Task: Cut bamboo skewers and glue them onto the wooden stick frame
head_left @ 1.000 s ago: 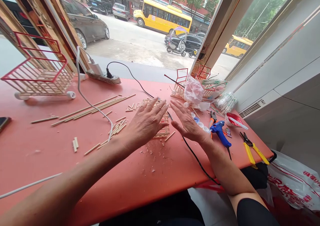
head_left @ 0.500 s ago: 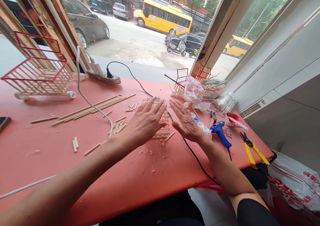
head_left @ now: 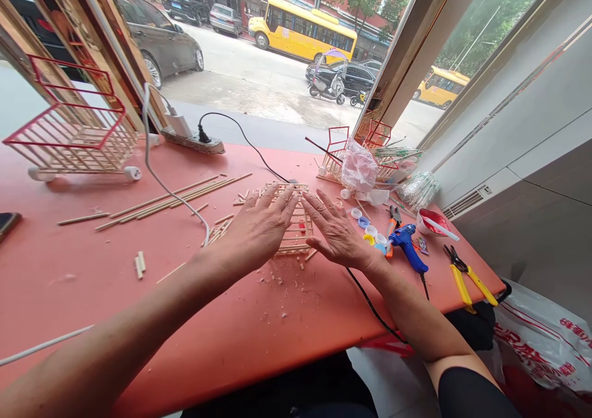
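A small frame of thin wooden sticks [head_left: 296, 233] lies on the pink tabletop, partly hidden under my hands. My left hand [head_left: 261, 221] is spread flat over its left side, fingers stretched forward. On the other side my right hand [head_left: 337, 230] is open too, its fingertips at the frame's right edge. Neither hand grips anything; whether the palms press on the sticks I cannot tell. Short cut sticks [head_left: 219, 230] lie beside my left hand, and crumbs of wood are scattered in front of the frame.
At the left stands a stick-built cart [head_left: 69, 140] with red rims. Long sticks [head_left: 171, 199] and a white cable [head_left: 176, 193] lie nearer. To the right are bottle caps [head_left: 370, 230], a blue glue gun [head_left: 407, 245], yellow-handled pliers [head_left: 467, 276] and a red-and-white bowl [head_left: 432, 221].
My right hand has shifted left, onto the frame's right edge. My left hand has moved slightly left and down, uncovering more of the frame's middle.
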The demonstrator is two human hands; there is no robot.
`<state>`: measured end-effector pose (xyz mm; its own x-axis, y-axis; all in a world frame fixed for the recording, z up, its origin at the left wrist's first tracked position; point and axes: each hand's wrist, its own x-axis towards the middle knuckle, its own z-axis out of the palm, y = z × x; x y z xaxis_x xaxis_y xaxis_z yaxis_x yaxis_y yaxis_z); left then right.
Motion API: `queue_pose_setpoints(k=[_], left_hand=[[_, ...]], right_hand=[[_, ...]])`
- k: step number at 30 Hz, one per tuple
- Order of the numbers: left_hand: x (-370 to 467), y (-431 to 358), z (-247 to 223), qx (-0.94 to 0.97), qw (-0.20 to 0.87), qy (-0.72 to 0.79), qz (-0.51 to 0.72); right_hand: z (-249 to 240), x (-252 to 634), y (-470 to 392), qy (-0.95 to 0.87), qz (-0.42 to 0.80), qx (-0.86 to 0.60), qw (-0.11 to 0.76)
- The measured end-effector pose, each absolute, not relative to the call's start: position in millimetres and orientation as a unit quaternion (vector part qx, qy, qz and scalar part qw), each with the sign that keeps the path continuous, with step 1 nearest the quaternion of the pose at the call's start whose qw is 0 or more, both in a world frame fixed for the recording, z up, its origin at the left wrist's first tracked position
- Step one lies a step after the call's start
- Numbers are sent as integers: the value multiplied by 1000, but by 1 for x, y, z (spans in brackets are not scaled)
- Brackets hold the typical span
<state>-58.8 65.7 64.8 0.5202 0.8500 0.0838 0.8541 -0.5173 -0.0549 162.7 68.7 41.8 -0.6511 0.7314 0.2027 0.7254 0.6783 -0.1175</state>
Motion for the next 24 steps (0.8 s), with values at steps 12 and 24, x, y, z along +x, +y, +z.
queue_pose_setpoints(k=[12,24], left_hand=[[-57,66,71,-873,33,-486,-5],[-55,66,66,-871,29,-489,-28]], right_hand=[[42,162,69,-910,10,-399,114],[46,157,65,-907,-3,-408,106]])
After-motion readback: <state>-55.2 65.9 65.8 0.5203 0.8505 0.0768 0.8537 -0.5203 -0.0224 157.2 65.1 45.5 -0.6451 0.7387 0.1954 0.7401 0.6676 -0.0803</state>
